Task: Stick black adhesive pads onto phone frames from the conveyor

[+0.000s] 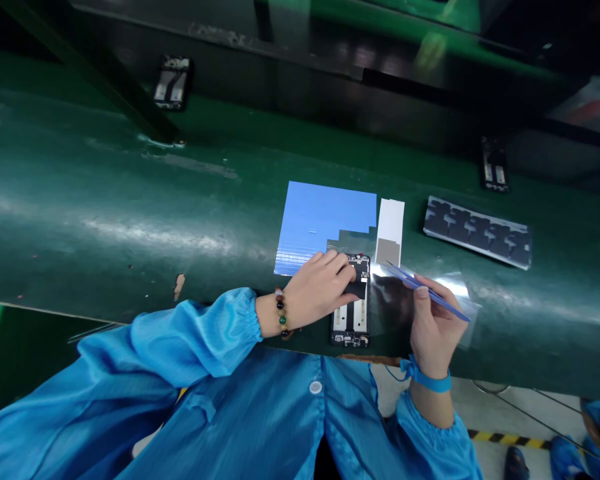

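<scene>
An opened phone lies lengthwise before me near the table's front edge, its inner parts facing up. My left hand rests over its upper left side, fingers curled down onto a black patch there; the fingertips are partly hidden. In my right hand, to the right of the phone, blue tweezers are pinched between thumb and fingers, tips pointing up and left. Beyond the phone lie a blue sheet with a stepped edge and a narrow white strip with a grey lower end.
A stack of sheets with black cut-outs lies to the right on the green table. Other opened phones sit at the back left and back right. A dark green post stands at the left. Clear film lies beneath the tweezers.
</scene>
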Demonstrator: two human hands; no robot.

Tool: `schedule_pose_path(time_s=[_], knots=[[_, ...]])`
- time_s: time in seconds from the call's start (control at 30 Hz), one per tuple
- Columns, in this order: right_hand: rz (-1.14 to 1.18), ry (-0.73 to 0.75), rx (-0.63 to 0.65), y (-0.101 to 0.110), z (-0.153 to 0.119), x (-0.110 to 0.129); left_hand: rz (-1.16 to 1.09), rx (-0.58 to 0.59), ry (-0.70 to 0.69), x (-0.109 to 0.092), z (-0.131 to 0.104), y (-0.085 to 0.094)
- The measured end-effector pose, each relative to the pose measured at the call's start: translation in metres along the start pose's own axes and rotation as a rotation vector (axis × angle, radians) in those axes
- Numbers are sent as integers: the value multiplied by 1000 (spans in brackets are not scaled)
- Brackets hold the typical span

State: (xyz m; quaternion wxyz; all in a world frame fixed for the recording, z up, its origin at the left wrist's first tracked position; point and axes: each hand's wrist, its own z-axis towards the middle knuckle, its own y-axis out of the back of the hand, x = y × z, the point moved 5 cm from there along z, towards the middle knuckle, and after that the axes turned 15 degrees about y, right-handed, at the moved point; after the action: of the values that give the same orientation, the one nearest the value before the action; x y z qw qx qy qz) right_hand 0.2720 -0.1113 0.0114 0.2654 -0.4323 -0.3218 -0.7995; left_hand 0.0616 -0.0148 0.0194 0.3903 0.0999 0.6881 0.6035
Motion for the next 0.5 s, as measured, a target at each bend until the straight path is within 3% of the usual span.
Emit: schedule_pose_path(time_s=[0.13,0.33,0.5], knots=[[41,64,190,-9,6,9,-147,43,60,4,9,5],[-15,248,653,-40,17,11,-633,165,317,22,26,6],[-52,343,734,-56,26,6,-896,147,346,29,28,6]])
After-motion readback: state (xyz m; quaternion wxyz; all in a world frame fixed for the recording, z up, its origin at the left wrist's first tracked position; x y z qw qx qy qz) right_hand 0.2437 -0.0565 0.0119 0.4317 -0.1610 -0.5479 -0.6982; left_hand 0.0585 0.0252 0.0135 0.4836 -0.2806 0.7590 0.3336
